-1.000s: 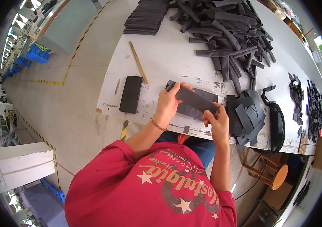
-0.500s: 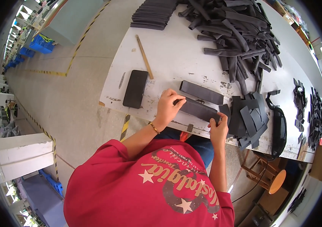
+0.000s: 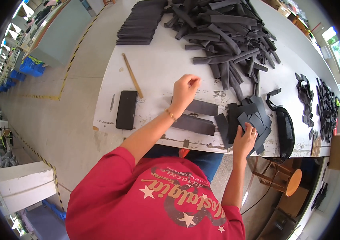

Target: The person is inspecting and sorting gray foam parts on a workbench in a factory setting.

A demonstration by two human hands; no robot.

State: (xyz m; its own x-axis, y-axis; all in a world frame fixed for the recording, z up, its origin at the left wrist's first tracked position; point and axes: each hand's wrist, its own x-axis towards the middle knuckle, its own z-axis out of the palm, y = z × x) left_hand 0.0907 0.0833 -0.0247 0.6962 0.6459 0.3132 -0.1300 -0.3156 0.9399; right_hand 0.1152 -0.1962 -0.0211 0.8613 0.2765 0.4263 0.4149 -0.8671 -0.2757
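Two black folded fabric strips lie side by side near the table's front edge: a far strip (image 3: 202, 107) and a near strip (image 3: 196, 125). My left hand (image 3: 186, 90) is raised just beyond the far strip, its fingers curled together and nothing visible in them. Its forearm crosses over the left ends of both strips. To the right, my right hand (image 3: 245, 140) rests its fingertips on a loose heap of flat black rectangular pieces (image 3: 260, 116), thumb and fingers apart. What lies right under those fingertips is partly hidden.
A big pile of black fabric strips (image 3: 234, 40) covers the far table, beside a neat stack of them (image 3: 142, 22). At left lie a black phone (image 3: 126, 110) and a wooden stick (image 3: 132, 76). A black mesh item (image 3: 285, 132) sits at the right edge, above a wooden stool (image 3: 292, 182).
My left hand has let go of the near strip and moved up and away over the table. My right hand has left that strip's end for the heap of flat pieces.
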